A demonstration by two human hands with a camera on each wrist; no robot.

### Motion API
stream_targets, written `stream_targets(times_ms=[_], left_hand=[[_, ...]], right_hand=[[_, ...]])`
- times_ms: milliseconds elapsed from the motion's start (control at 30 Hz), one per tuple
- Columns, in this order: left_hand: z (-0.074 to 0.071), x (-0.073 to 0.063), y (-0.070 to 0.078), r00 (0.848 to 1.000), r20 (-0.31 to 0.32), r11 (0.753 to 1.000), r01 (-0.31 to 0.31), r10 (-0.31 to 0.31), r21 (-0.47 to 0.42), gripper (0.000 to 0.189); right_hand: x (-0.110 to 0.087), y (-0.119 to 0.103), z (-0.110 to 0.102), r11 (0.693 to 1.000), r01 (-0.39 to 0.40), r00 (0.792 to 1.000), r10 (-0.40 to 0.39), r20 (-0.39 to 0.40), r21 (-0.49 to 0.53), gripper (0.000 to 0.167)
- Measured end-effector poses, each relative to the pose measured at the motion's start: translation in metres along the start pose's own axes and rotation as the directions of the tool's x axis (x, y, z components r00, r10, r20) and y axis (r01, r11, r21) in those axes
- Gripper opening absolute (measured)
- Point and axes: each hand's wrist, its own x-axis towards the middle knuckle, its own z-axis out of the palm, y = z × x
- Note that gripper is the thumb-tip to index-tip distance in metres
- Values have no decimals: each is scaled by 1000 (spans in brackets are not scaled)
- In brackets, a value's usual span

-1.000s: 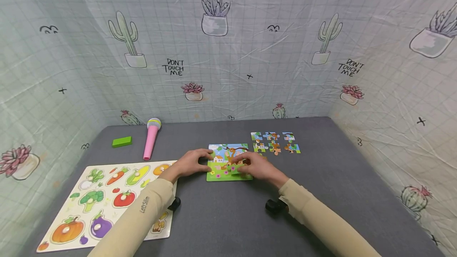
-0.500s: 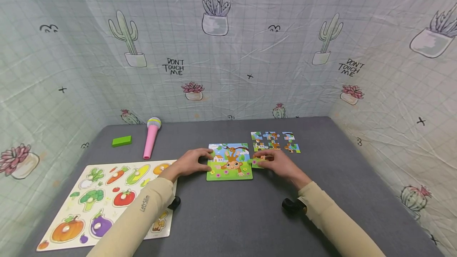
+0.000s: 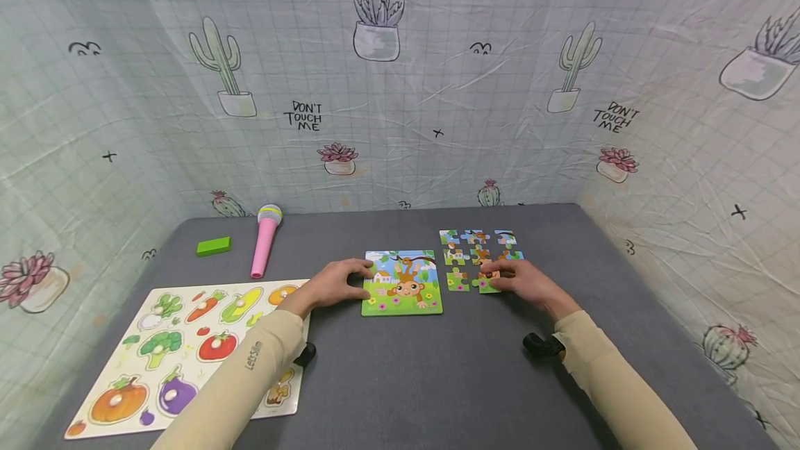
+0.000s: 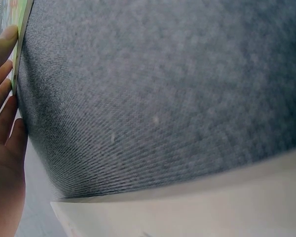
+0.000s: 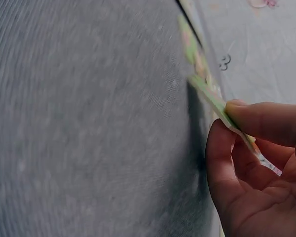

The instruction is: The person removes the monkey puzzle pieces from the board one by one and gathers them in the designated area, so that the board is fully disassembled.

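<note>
A square puzzle board [image 3: 406, 287] with a monkey picture lies on the dark grey table. At its left edge rests my left hand [image 3: 331, 286], thumb near the lower corner and fingers higher up; the left wrist view has these fingers [image 4: 2, 116] mostly straight, tips against the board's edge. Between thumb and fingers my right hand [image 3: 531, 285] pinches a green jigsaw piece [image 5: 212, 100], tilted just above the table. Several loose jigsaw pieces [image 3: 451, 237] lie in rows right of the board, and one flowered piece [image 3: 457, 280] lies just left of the held one.
A large vegetable board [image 3: 187, 349] lies at the left, partly under my left forearm. Behind it are a pink toy microphone [image 3: 265, 242] and a green block [image 3: 213, 246]. A patterned cloth [image 3: 406, 103] encloses the table's back and sides.
My right hand has moved rightward off the monkey board. One flowered piece now lies left of the rest of that hand's reach, while another stays pinched. My left hand holds its place.
</note>
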Motion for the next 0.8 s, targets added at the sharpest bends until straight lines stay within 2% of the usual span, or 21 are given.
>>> stream_targets(times_ms=[267,467,533,667,800], left_hand=[[-2,0,1,1000,-8,1000,-17,17,3,37],[-2,0,2,1000,4,1000,1,-1,-5,38],[-2,-1,2,1000,1,1000,-9,9,5,38],[-2,-1,2,1000,4,1000,-9,9,5,39],[-2,-1,2,1000,9,1000,-8,8,-2,39]], right_hand=[[3,1,-2,994,11,999,-16,-47,-111,36],[4,-2,1,972,32,995,-54,-87,-232,32],[4,-2,2,967,39,994,-64,-92,-251,30],[5,-2,4,961,49,994,-74,-85,-272,29],[5,-1,1,958,60,996,-76,-47,-280,35]])
